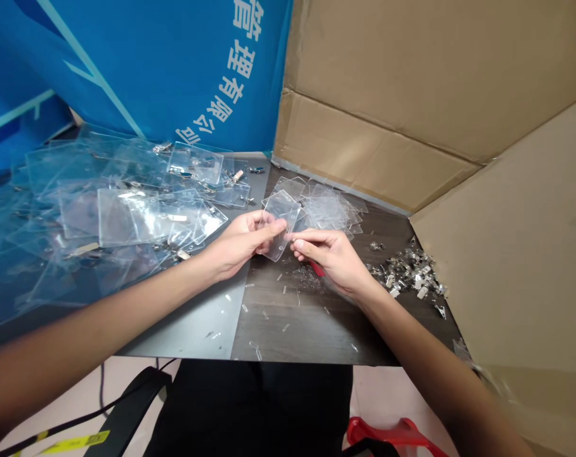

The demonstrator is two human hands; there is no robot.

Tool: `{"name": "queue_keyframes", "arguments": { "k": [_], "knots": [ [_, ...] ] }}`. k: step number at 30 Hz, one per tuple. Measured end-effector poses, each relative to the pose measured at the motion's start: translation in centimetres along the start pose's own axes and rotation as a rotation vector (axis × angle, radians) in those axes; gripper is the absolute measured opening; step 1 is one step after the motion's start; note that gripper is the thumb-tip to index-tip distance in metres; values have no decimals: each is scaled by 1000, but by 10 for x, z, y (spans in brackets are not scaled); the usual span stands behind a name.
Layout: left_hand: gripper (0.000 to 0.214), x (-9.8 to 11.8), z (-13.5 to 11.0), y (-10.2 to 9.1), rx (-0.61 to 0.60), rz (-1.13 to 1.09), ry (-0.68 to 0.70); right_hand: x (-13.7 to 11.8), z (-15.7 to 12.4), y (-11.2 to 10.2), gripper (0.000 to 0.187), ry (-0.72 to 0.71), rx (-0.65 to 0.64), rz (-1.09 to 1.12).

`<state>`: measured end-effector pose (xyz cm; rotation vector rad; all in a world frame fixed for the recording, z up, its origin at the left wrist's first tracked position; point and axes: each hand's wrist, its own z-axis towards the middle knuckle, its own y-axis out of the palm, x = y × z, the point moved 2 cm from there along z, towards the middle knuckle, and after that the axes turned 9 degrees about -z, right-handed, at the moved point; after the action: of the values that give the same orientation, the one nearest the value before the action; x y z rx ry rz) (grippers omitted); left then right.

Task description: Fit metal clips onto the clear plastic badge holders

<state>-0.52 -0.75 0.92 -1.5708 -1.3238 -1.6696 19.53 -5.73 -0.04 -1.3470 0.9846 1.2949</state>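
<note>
My left hand [250, 240] pinches a clear plastic badge holder [282, 212] between thumb and fingers, tilted above the table. Close to the holder's right edge, my right hand [326, 254] is closed with thumb and forefinger around a small metal badge clip [294, 240], mostly hidden by the fingertips. Something red [318, 269] shows under the right hand; its kind is hidden. Behind both hands lies a stack of clear badge holders [330, 208]. To the right is a heap of metal clips with clear straps [412, 273].
A large pile of clear holders [117, 216], several with clips, covers the left side. Small clear plastic scraps [285, 327] are scattered on the dark wooden table [316, 336]. Cardboard panels [364, 146] stand behind and to the right; a blue banner [174, 57] hangs at back left.
</note>
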Motion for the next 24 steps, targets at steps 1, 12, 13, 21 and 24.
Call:
{"name": "queue_keyframes", "arguments": {
  "k": [1,12,13,21,24],
  "knots": [
    [57,0,0,0,-4,1,1,1,0,-1,31,17,10,26],
    [48,0,-1,1,-67,-6,11,0,0,2,25,30,-29,123],
    [48,-1,-1,1,-71,-13,15,0,0,2,26,37,-21,130],
    [50,-2,-4,3,-110,51,31,-1,1,2,36,114,20,137],
    [47,-4,-3,2,-121,97,36,-2,1,2,38,141,61,84]
  ]
}}
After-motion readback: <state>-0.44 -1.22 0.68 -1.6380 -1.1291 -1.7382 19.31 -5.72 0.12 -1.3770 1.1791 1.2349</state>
